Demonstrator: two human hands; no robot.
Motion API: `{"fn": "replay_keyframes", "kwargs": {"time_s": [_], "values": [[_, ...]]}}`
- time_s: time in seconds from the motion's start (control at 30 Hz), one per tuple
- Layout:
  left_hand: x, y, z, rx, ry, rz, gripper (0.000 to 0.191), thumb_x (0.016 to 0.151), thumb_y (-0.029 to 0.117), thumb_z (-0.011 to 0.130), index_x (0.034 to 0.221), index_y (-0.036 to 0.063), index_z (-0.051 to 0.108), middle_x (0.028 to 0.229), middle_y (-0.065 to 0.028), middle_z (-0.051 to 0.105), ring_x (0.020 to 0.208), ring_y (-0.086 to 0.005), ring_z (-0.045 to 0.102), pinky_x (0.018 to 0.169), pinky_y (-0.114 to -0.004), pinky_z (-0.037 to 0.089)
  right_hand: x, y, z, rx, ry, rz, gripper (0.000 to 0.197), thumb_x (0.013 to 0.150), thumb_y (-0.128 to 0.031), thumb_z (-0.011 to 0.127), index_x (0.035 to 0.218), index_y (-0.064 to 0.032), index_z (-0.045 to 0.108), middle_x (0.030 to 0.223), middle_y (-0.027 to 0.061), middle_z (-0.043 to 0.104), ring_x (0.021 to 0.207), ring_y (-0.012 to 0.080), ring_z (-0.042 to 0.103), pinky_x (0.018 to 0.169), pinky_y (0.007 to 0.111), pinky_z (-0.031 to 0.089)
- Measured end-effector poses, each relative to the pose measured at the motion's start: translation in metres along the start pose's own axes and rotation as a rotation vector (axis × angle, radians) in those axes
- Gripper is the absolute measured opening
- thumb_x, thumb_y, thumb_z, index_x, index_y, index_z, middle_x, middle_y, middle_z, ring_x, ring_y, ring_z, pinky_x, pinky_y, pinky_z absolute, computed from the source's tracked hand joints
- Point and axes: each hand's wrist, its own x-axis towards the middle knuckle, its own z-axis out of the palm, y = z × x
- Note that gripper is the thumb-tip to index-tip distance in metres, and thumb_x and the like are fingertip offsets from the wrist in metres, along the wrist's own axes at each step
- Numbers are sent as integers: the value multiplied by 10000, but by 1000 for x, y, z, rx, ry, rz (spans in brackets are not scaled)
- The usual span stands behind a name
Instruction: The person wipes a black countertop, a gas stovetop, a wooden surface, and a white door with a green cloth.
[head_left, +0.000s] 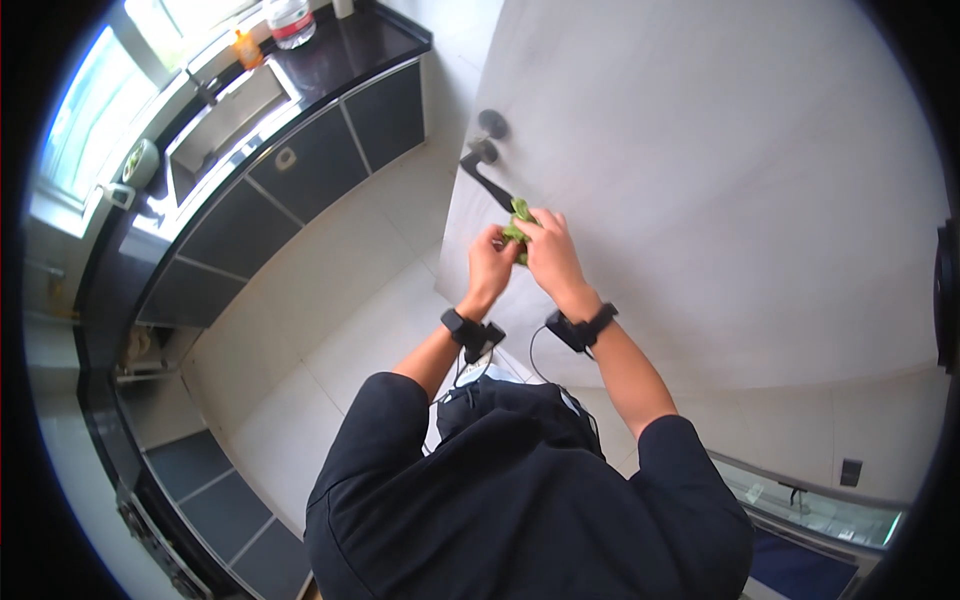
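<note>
A crumpled green cloth (517, 229) is bunched between my two hands at the free end of a black lever door handle (489, 180). My left hand (491, 264) pinches the cloth's lower left side with curled fingers. From the right, my right hand (553, 251) grips it, fingers bent over the top. Whether the cloth wraps the lever's tip or only touches it cannot be told, as the fingers cover that spot. The handle is mounted on a pale grey door (697, 187), below a round dark lock fitting (493, 124).
Along the left runs a black countertop (352, 49) over dark cabinets (277, 172), with a sink (232, 112). An orange bottle (246, 49), a large clear bottle (291, 26) and a pale bowl (141, 163) stand there. A glass-fronted tank (817, 510) is at the lower right.
</note>
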Motion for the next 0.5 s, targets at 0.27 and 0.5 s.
{"fn": "replay_keyframes", "kwargs": {"time_s": [0.27,0.5], "values": [[-17,120,82,-188,-202,448,326,774,-127,586,1078,-10,603,1004,-137,563,809,-236,620,679,-291,541,-58,2,-113,-201,341,108,689,755,69,638,1399,-38,418,1349,234,407,1192,408,428,980,452,392],[-75,153,149,-402,-639,496,356,786,-66,650,1128,21,606,1010,-123,572,856,-230,638,720,-298,542,-141,31,-166,-553,687,250,594,741,97,669,1301,-68,560,1281,148,505,1083,340,506,890,422,446]]}}
